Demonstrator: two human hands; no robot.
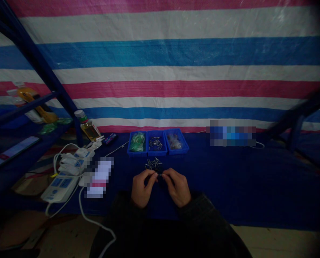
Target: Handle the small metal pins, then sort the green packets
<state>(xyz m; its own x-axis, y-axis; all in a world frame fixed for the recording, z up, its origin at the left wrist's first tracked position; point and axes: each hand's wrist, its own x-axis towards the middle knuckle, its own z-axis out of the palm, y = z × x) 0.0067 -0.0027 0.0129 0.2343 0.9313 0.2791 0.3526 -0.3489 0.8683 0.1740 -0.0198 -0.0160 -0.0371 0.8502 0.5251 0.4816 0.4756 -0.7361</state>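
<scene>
Small slender piece point(160, 175), one; held low over the bench point(229, 186), between the fingertips of two bare hands; its detail too small to make out.

Left hand point(143, 187): thumb and forefinger pinched together on the near end of the piece at its own side. Right hand point(178, 187): likewise pinched, on the opposite end. Both wrists in dark sleeves point(203, 208).

Loose metal pins point(153, 163), a small heap; on the bench just beyond the fingertips, lying at mixed angles.

Blue trays, three, side by side behind the heap. Left tray point(137, 154): green and whitish contents point(137, 141). Middle tray point(157, 153): more metal pins point(155, 143). Right tray point(178, 151), set slightly askew: clear and brownish small contents point(174, 141).

To the left: a phone point(100, 177), blurred by pixels; a white power strip point(60, 186) with plugs and white cables point(95, 221); a bottle point(88, 128) with a pale cap, tilted, amber liquid inside.

Behind: a striped sheet point(160, 53) in pink, white and blue. At the right rear: a pixelated object point(232, 133), identity uncertain.
</scene>
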